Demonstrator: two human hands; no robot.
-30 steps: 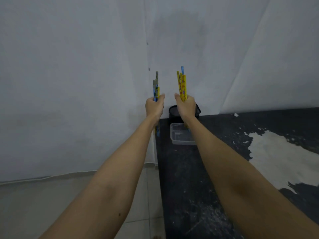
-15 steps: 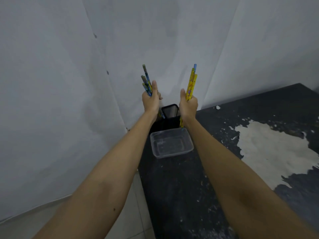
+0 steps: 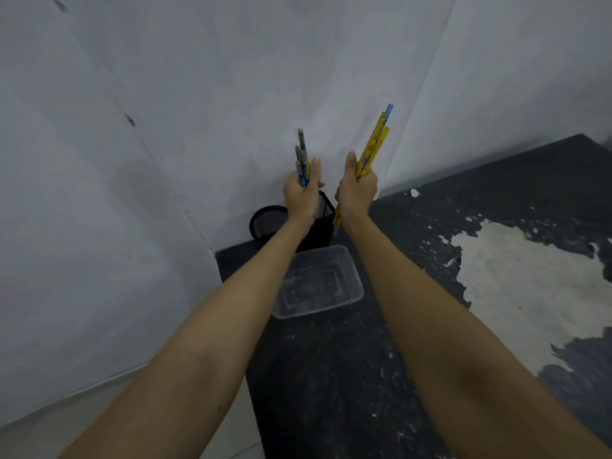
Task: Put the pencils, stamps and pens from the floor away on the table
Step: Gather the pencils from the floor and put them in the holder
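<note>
Head view, near to far. Both bare forearms reach forward over the near left corner of the black table (image 3: 331,376), whose dark top is flecked and, well to the right of the arms, shows a large pale patch (image 3: 530,286) where the coating has worn off.

Between the two forearms, just short of the hands, lies a clear plastic tray (image 3: 354,279), shallow and rectangular, resting flat on the table top. Its left edge is partly hidden by the left forearm.

Beyond the tray, directly beneath both fists, stands a black mesh holder (image 3: 323,223), a round part showing to the left of the left wrist and a squarer part between the wrists.

The left hand (image 3: 302,197) is curled into a fist around a bundle of blue and grey pencils (image 3: 301,154), thumb raised along them; the bundle rises nearly upright out of the top of the fist.

The right hand (image 3: 356,190) is likewise clenched, thumb up, around a bundle of yellow pencils (image 3: 376,140). These lean up and to the right above the fist, and their lower ends (image 3: 337,220) protrude below it, down beside the right wall of the holder; whether they touch it cannot be told.

The two fists are close together but apart. Behind them hangs a creased white sheet (image 3: 198,111) covering the wall.
</note>
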